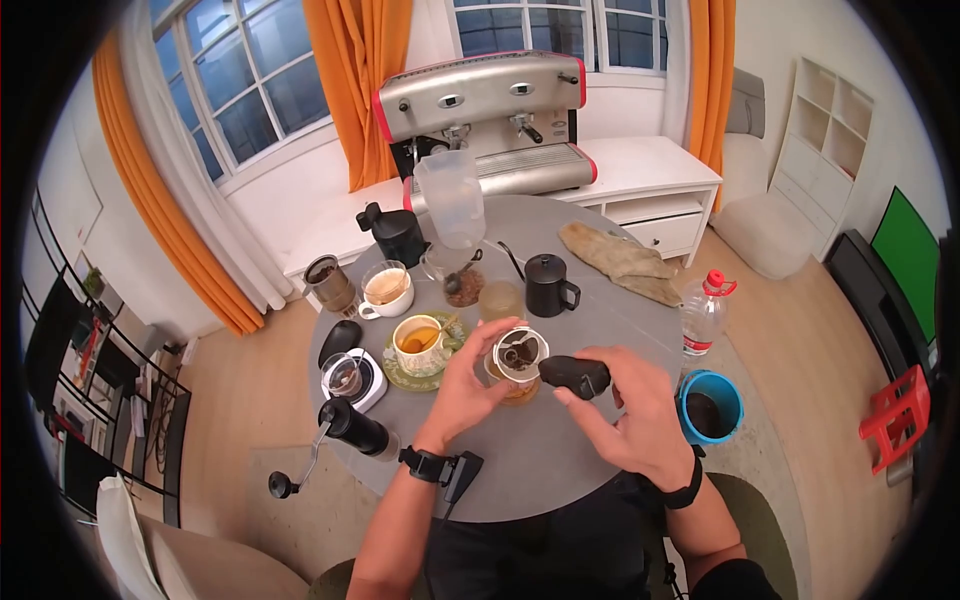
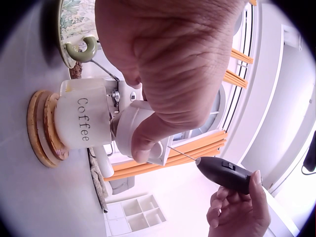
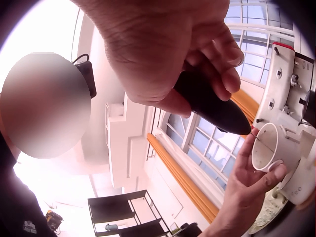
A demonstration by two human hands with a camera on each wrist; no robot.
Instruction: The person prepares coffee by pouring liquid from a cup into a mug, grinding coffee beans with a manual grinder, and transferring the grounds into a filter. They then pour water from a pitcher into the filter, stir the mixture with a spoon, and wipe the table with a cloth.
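My left hand (image 1: 465,390) grips a small white coffee dripper (image 2: 129,123) by its side, thumb and fingers around it. Dark grounds (image 1: 519,350) show inside it in the head view. Beneath it, a frosted glass marked "Coffee" (image 2: 81,116) stands on stacked wooden coasters (image 2: 35,127). My right hand (image 1: 645,420) holds a black handheld milk frother (image 2: 224,174), thumb on one side and fingers on the other. The frother's thin metal shaft (image 2: 181,153) reaches into the dripper's mouth, and its whisk coil shows among the grounds in the head view.
Left of my hands are a patterned cup (image 1: 418,342) on a green saucer, a hand grinder (image 1: 352,425) and a white scale (image 1: 370,385). A black gooseneck kettle (image 1: 546,285) and a plastic pitcher (image 1: 452,200) stand behind. A blue bucket (image 1: 737,410) sits off the table's right edge.
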